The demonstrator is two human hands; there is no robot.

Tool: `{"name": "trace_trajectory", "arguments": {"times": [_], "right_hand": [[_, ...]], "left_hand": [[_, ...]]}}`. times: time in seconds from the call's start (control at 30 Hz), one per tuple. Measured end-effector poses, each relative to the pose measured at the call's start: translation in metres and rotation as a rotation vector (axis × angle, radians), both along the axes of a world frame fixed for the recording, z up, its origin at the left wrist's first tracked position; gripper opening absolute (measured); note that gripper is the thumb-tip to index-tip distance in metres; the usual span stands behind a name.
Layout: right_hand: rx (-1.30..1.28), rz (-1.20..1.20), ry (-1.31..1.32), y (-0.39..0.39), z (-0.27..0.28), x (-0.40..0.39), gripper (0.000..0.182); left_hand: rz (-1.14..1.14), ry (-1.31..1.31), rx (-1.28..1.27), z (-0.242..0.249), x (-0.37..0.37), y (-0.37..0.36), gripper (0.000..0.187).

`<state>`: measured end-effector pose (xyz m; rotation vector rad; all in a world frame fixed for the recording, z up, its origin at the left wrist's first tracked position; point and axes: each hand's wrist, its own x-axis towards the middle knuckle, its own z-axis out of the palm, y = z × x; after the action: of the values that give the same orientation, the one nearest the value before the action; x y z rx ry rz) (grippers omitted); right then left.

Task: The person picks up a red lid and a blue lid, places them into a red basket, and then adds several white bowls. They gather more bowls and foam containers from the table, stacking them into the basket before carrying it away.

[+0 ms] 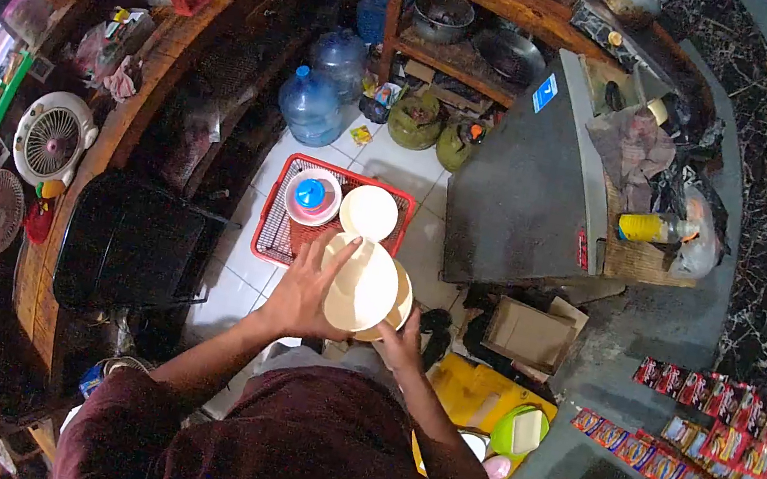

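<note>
A cream bowl [359, 286] is held up near the middle of the head view. My left hand [303, 285] grips its left side, with fingertips at the rim. At the lower right, my right hand [400, 348] is closed around the edge of a second cream bowl [403, 301], which sits partly hidden behind the first. Just beyond them a red plastic basket [262, 226] rests on the white tiled floor. Inside it are another cream bowl [370, 210] and a white and pink container [295, 209] with a blue-topped item [309, 193].
Blue water jugs [311, 108] and green gas cylinders [415, 122] stand beyond the basket. A grey refrigerator [528, 193] is at the right, a black chair [134, 244] at the left. Near my right arm are a cardboard box [527, 335] and a yellow board [470, 389].
</note>
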<state>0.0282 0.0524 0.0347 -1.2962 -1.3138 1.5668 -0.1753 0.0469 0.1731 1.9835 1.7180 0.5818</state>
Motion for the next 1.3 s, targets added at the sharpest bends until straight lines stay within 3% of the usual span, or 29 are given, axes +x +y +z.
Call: {"name": "trace_trajectory", "arguments": {"times": [0.1,0.2,0.23,0.4,0.5,0.57,0.67,0.8,0.9,1.17,1.3], "right_hand": [[-0.157,-0.007,-0.098,0.034,-0.010,0.015,0.064],[-0.324,-0.026,-0.035,0.064,-0.013,0.030,0.062],[-0.227,-0.052,-0.046,0.069,-0.032,0.036,0.059],[-0.260,-0.035,-0.048,0.092,-0.067,0.055,0.061],[-0.388,-0.042,-0.060,0.102,-0.049,0.060,0.064],[-0.465,-0.095,0.025,0.107,-0.022,0.058,0.062],[-0.510,-0.069,-0.035,0.109,-0.026,0.066,0.065],[-0.510,-0.073,-0.102,0.108,-0.030,0.081,0.066],[-0.514,-0.133,-0.144,0.104,-0.038,0.092,0.067],[-0.562,-0.150,-0.077,0.105,-0.037,0.100,0.070],[-0.453,-0.193,-0.057,0.104,-0.058,0.102,0.065]], "left_hand": [[0.087,-0.016,0.007,-0.008,0.000,0.022,0.123],[0.159,-0.048,0.010,-0.033,-0.008,0.036,0.124],[0.183,-0.080,0.011,-0.041,-0.011,0.040,0.123],[0.249,-0.040,-0.024,-0.087,-0.017,0.059,0.124],[0.306,0.118,-0.066,-0.106,-0.014,0.074,0.120],[0.304,0.129,-0.102,-0.118,-0.014,0.086,0.119],[0.290,0.121,-0.116,-0.143,-0.015,0.100,0.119],[0.258,0.043,-0.145,-0.166,-0.016,0.120,0.124],[0.196,0.152,-0.112,-0.196,-0.021,0.127,0.126],[0.202,0.172,-0.151,-0.217,-0.020,0.146,0.131],[0.193,0.188,-0.160,-0.231,-0.023,0.150,0.132]]}}
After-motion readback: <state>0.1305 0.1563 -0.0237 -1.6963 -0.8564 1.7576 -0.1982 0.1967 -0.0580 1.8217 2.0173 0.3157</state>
